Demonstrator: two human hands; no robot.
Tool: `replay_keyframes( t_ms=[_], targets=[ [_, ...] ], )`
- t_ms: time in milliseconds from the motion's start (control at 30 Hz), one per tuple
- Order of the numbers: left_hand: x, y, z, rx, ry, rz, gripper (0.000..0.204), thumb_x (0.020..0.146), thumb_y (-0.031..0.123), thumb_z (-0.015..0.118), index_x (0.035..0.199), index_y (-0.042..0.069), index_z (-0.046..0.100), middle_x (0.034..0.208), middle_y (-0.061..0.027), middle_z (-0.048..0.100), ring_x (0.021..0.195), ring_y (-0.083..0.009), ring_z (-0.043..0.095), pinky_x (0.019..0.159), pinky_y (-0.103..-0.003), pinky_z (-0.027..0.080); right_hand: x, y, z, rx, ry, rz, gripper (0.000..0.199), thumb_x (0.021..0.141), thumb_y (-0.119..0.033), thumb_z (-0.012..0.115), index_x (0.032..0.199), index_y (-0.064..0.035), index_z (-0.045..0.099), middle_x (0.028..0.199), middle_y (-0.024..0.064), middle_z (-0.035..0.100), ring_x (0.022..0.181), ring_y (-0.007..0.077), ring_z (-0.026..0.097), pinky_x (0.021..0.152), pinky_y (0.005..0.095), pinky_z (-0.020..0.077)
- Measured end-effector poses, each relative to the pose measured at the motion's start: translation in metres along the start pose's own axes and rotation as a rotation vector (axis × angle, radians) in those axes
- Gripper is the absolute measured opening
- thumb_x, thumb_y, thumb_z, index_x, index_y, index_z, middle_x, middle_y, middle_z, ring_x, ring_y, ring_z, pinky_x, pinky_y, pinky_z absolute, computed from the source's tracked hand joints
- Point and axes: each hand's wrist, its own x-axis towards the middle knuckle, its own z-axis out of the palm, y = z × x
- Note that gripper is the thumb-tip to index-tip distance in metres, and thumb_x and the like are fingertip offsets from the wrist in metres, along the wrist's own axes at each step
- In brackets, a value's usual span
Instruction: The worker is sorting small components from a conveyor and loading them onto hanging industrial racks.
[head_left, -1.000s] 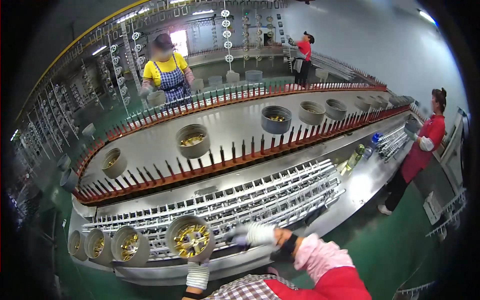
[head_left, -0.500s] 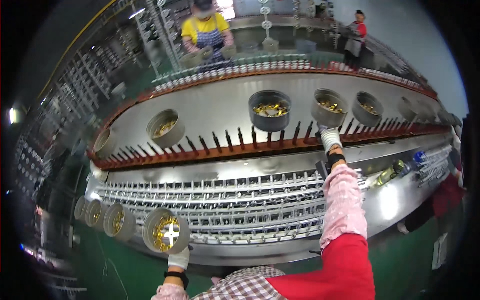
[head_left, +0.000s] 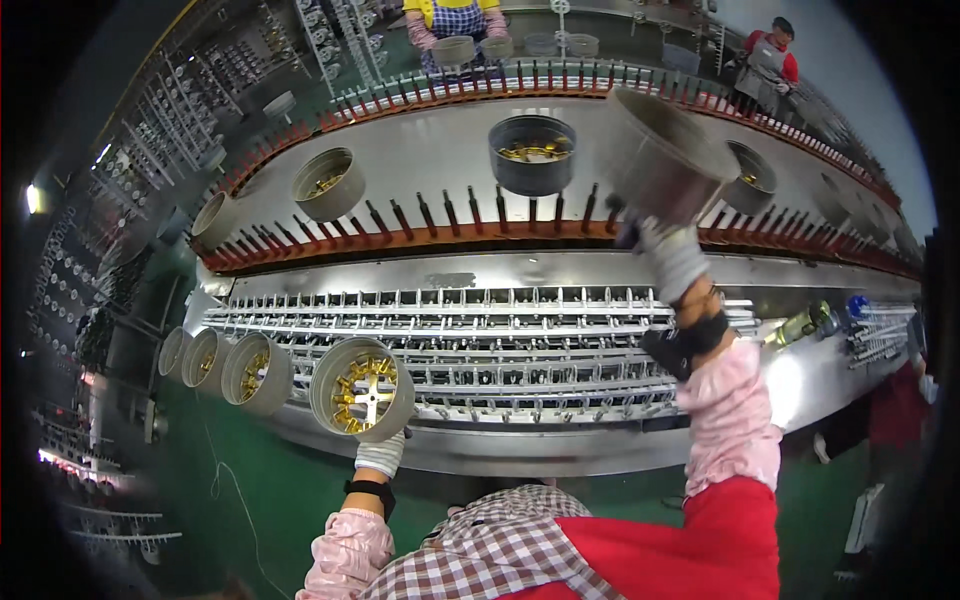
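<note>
My left hand (head_left: pixel 382 452), in a white glove, holds a round grey pot (head_left: pixel 400 412) from below at the front left of the rack. Gold pieces and a pale cross-shaped part show inside it. My right hand (head_left: pixel 676 260), also gloved and blurred by motion, grips a second grey pot (head_left: pixel 665 165), raised and tilted above the row of spindles. What that pot contains cannot be seen. The fingers of both hands are partly hidden by the pots.
Upright dark-tipped spindles (head_left: pixel 450 210) line an orange-red rail. Behind it, grey pots (head_left: pixel 532 175) stand on a metal table (head_left: pixel 420 170). Silver racks (head_left: pixel 500 330) lie in front of me. More pots (head_left: pixel 262 390) stand at left. Two people work beyond; a bottle (head_left: pixel 800 325) lies at right.
My right hand has lifted its pot from the spindle row and tilted it. My left hand still holds its pot. The whole view has shifted slightly downward.
</note>
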Motion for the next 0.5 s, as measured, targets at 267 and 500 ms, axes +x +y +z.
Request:
replay_keyframes(
  t_ms=[267, 500],
  targets=[
    [0.004, 0.007, -0.012, 0.414, -0.313, 0.164, 0.029, 0.082, 0.012, 0.036, 0.105, 0.003, 0.052, 0.101, -0.0169, 0.058, 0.094, -0.0316, 0.055, 0.083, -0.04, 0.042, -0.157, -0.125, 0.02, 0.345, -0.013, 0.104, 0.037, 0.081, -0.028, 0.044, 0.113, -0.0086, 0.047, 0.108, 0.0157, 0.052, 0.1, 0.0321, 0.05, 0.087, 0.0432, 0.0405],
    [0.005, -0.002, -0.014, 0.552, -0.098, 0.352, 0.035, 0.083, 0.014, 0.034, 0.115, 0.003, 0.046, 0.116, -0.0163, 0.05, 0.107, -0.0291, 0.048, 0.091, -0.04, 0.037, -0.187, -0.185, 0.042, 0.704, -0.137, 0.298, 0.045, 0.085, -0.038, 0.03, 0.12, -0.0103, 0.037, 0.119, 0.0133, 0.043, 0.109, 0.0308, 0.043, 0.092, 0.0464, 0.0362]
  ],
)
